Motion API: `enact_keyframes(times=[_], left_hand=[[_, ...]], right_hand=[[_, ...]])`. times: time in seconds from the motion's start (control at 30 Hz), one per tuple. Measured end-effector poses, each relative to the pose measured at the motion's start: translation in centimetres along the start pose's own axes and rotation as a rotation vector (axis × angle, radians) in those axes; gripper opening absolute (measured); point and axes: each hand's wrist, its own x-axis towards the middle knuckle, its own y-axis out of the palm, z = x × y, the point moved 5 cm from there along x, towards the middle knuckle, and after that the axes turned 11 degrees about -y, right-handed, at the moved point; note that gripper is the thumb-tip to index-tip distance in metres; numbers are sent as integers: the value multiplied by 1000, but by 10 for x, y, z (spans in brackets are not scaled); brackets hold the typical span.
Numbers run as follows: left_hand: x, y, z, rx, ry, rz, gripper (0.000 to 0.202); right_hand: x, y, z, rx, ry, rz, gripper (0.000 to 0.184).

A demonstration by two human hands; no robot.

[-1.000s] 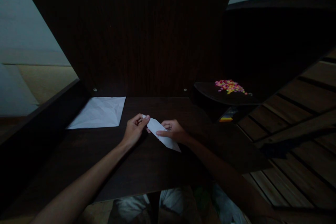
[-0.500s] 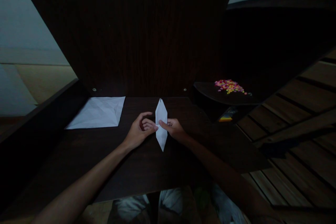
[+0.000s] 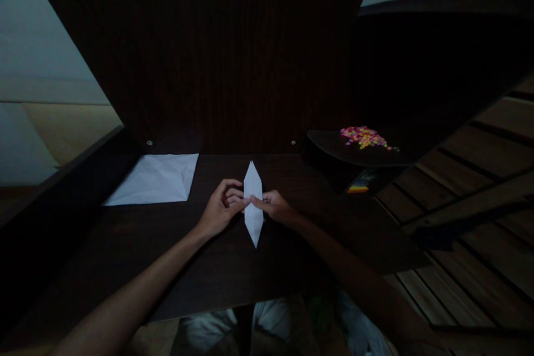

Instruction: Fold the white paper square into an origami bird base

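A white folded paper (image 3: 253,217), a long narrow diamond with points at both ends, stands lengthwise on the dark wooden desk (image 3: 217,267). My left hand (image 3: 220,210) pinches its left edge at the middle with curled fingers. My right hand (image 3: 275,207) pinches the right edge at the same height, thumb on top of the paper. Both hands rest low over the desk, close together.
A creased flat white sheet (image 3: 155,179) lies at the back left of the desk. A heap of small pink and yellow bits (image 3: 364,137) sits on a dark shelf at the right. A dark wooden back panel (image 3: 217,55) rises behind. Wooden floor planks show at right.
The folded paper has turned from lying slantwise to pointing straight away from me. Both hands have closed in on its middle, and it has slid slightly nearer to me.
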Motion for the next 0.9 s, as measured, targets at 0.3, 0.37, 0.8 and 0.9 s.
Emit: enact_keyframes(times=[0.3, 0.37, 0.8, 0.9], left_hand=[[9, -12, 12, 234, -78, -17, 29], [9, -15, 12, 383, -66, -7, 26], [6, -10, 3, 989, 289, 64, 19], [8, -11, 4, 982, 274, 65, 20]], right_hand=[[1, -20, 6, -185, -203, -150, 43], [1, -19, 4, -346, -193, -63, 30], [2, -8, 9, -806, -421, 58, 10], [5, -10, 7, -798, -413, 37, 13]])
